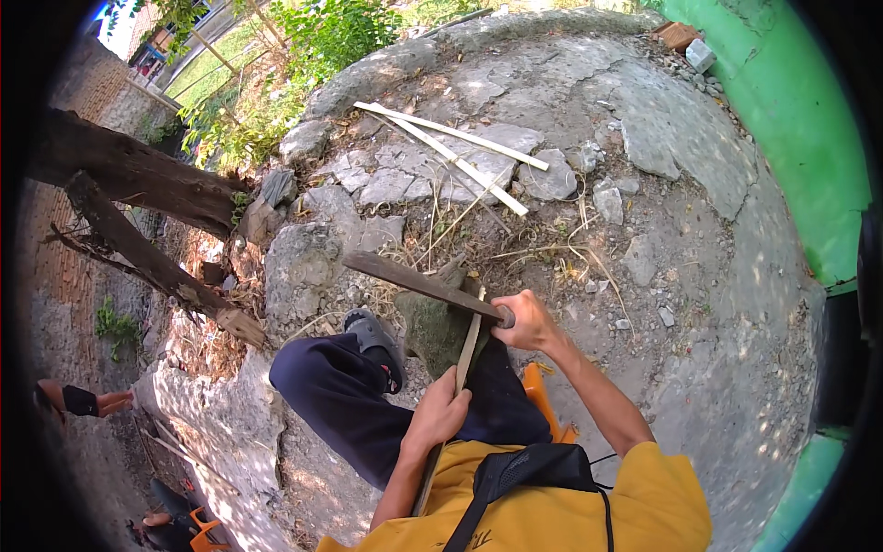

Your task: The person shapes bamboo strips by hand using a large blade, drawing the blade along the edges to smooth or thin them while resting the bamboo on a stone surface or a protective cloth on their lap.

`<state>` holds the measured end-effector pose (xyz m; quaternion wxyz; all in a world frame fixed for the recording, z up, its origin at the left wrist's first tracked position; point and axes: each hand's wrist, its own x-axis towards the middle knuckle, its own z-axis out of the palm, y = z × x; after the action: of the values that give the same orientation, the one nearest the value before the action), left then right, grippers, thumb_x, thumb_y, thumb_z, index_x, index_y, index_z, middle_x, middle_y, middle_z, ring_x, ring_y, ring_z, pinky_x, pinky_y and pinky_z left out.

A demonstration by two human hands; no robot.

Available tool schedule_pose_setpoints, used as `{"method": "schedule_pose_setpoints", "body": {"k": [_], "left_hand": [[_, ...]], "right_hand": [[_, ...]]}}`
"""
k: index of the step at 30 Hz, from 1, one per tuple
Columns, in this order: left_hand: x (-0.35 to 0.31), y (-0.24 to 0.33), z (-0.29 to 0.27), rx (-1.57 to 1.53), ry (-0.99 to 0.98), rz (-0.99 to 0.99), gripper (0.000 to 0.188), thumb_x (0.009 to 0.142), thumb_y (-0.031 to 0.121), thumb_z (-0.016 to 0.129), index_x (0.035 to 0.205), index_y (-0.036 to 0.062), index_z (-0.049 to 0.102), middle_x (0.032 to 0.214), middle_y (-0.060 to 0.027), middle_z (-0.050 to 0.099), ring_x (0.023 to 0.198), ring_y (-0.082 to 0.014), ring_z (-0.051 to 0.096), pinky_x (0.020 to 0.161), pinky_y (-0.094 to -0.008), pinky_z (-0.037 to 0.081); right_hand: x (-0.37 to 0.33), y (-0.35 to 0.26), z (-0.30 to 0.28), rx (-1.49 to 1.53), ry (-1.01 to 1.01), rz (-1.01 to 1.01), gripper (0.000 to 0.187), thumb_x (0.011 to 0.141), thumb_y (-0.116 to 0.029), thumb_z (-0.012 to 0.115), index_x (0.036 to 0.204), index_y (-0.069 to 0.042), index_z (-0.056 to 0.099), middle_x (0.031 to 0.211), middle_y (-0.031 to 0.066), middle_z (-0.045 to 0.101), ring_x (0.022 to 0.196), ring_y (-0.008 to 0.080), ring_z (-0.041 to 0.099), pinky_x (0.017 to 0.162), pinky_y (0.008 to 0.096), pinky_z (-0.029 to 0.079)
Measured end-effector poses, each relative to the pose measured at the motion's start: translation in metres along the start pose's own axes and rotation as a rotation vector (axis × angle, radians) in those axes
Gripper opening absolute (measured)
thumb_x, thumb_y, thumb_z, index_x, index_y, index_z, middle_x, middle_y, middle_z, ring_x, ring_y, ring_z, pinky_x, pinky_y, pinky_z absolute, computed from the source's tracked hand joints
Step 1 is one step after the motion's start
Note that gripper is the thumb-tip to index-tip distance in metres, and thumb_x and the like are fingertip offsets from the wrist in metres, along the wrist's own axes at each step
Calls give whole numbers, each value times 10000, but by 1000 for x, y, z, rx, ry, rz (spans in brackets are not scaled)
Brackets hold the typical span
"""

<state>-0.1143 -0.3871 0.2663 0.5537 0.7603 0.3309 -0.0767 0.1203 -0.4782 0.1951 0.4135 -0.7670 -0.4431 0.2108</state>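
Observation:
My right hand (522, 320) is closed on the handle of a machete (405, 279), whose dark, broad blade points away to the left. The blade lies across the upper part of a thin bamboo strip (468, 351); whether it touches the strip I cannot tell. Around the strip's middle my left hand (440, 409) is wrapped, and the lower end runs back beside my body. Under the blade, between my legs, is a rough green-grey block (432, 333) that looks like mossy stone. My foot in a dark grey clog (375, 345) rests to its left.
Two pale, straight strips (460, 166) lie crossed on cracked concrete ahead. Dry shavings and rubble litter the ground. Weathered logs (138, 175) stand at left, a green wall (791, 120) at right. An orange plastic seat (541, 396) is under me. Other people's limbs (87, 401) show lower left.

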Motion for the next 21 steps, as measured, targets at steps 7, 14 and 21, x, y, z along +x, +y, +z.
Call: {"method": "schedule_pose_setpoints", "body": {"k": [7, 14, 21], "left_hand": [[1, -4, -6, -26, 1, 1, 299, 903, 156, 547, 1105, -63, 560, 929, -336, 630, 988, -523, 622, 853, -518, 486], [5, -4, -8, 27, 33, 6, 292, 907, 171, 540, 1078, -66, 556, 895, -339, 623, 944, -534, 612, 832, -534, 477], [-10, -12, -5, 49, 35, 35, 273, 912, 163, 528, 1070, -60, 546, 859, -290, 624, 893, -483, 642, 804, -512, 483]], "right_hand": [[6, -6, 7, 2, 17, 12, 324, 675, -239, 757, 943, -58, 751, 760, 224, 693, 754, 417, 703, 696, 463, 569], [12, -5, 12, 0, 64, 27, 288, 683, -242, 734, 905, -59, 754, 735, 212, 678, 723, 413, 687, 671, 464, 547], [32, 33, 8, -127, 174, 74, 295, 719, -271, 742, 835, -2, 705, 709, 207, 682, 705, 375, 709, 661, 457, 539]]}}
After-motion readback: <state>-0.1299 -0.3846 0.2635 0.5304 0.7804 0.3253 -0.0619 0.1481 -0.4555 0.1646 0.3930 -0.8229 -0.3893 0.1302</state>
